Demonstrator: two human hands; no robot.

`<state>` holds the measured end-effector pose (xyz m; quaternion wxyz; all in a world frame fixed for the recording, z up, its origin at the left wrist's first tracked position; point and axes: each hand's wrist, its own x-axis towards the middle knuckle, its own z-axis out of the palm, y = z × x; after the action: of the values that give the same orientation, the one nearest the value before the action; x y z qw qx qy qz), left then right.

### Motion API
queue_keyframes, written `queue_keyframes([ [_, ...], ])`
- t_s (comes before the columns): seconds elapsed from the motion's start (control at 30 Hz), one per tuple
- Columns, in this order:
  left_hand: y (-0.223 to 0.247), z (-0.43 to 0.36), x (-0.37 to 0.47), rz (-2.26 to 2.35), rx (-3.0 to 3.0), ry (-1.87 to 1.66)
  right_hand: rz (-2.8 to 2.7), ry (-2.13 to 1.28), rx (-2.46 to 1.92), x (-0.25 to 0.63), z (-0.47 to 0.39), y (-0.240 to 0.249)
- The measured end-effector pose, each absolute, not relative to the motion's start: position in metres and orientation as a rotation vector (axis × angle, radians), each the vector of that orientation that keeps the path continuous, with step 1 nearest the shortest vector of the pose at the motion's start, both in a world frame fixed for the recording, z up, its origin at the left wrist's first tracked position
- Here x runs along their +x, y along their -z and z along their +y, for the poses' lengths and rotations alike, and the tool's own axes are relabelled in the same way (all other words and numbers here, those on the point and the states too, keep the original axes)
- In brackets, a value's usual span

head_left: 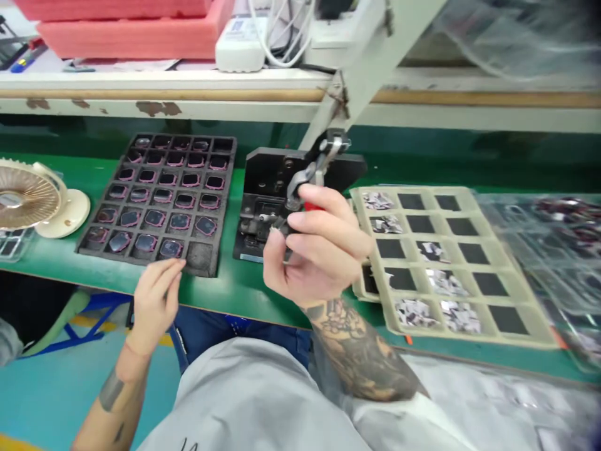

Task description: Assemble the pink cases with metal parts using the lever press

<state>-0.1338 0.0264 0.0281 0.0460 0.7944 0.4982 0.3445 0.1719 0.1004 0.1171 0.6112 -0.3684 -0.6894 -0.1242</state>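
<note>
My left hand (157,300) is at the front edge of a black foam tray (200,255), its fingers stretched out and slightly bent, with a gap to the thumb. Nothing shows in it. Its fingertips are beside a dark watch case with a pinkish rim (171,248); whether they touch it I cannot tell. My right hand (319,244) is curled around the red handle (312,206) of a metal toggle clamp (323,153). A small pale bit shows at its thumb tip, too small to name. The clamp belongs to a black fixture (263,169), partly hidden behind the hand.
A cream compartment tray (511,282) with small white pieces stands right of the fixture. Clear plastic trays (530,250) lie further right. A beige fan (70,213) is at left. Above runs a white shelf (225,106) with pink foam (131,37); a slanted post (370,62) rises behind the clamp.
</note>
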Motion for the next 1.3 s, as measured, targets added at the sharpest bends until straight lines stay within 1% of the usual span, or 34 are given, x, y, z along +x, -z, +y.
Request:
queue_keyframes([
  [0.1,-0.038,0.056,-0.168,1.612,2.593,-0.588,-1.564,0.337,-0.698,0.189,0.09,-0.099],
  [0.13,-0.039,0.066,-0.176,1.606,2.622,-0.477,-1.541,0.337,-0.751,0.2,0.083,-0.096],
  [0.2,-0.038,0.082,-0.184,1.569,2.64,-0.405,-1.476,0.324,-0.954,0.224,0.065,-0.088],
  [0.27,-0.034,0.093,-0.186,1.54,2.632,-0.454,-1.534,0.166,-1.264,0.245,0.044,-0.072],
  [0.37,-0.031,0.097,-0.181,1.599,2.557,-0.59,-1.767,-0.114,-1.688,0.259,0.015,-0.034],
  [0.47,-0.038,0.09,-0.16,1.791,2.289,-0.827,-1.89,-0.07,-1.91,0.253,-0.004,0.002],
  [0.53,-0.046,0.079,-0.135,1.839,1.957,-1.11,-1.908,-0.044,-1.95,0.248,-0.011,0.014],
  [0.6,-0.051,0.063,-0.102,1.679,1.574,-1.337,-1.872,-0.102,-1.905,0.247,-0.017,0.018],
  [0.63,-0.051,0.054,-0.084,1.541,1.412,-1.37,-1.837,-0.151,-1.847,0.249,-0.019,0.018],
  [0.73,-0.041,0.026,-0.034,1.206,1.091,-1.211,-1.746,-0.197,-1.665,0.26,-0.023,0.017],
  [0.87,-0.016,0.009,0.009,1.029,0.892,-1.057,-1.725,0.072,-1.511,0.268,-0.024,0.021],
  [0.93,-0.007,0.009,0.017,0.993,0.85,-1.028,-1.64,0.062,-1.411,0.261,-0.023,0.019],
  [1.0,-0.004,0.009,0.019,0.987,0.842,-1.011,-1.476,-0.095,-1.318,0.246,-0.022,0.012],
  [1.17,-0.011,0.005,0.018,1.056,0.879,-1.029,-1.1,-0.698,-1.186,0.202,-0.021,-0.011],
  [1.23,-0.013,0.003,0.017,1.079,0.897,-1.045,-1.061,-0.803,-1.146,0.19,-0.02,-0.016],
  [1.3,-0.015,0.001,0.016,1.091,0.92,-1.058,-1.073,-0.82,-1.128,0.184,-0.019,-0.016],
])
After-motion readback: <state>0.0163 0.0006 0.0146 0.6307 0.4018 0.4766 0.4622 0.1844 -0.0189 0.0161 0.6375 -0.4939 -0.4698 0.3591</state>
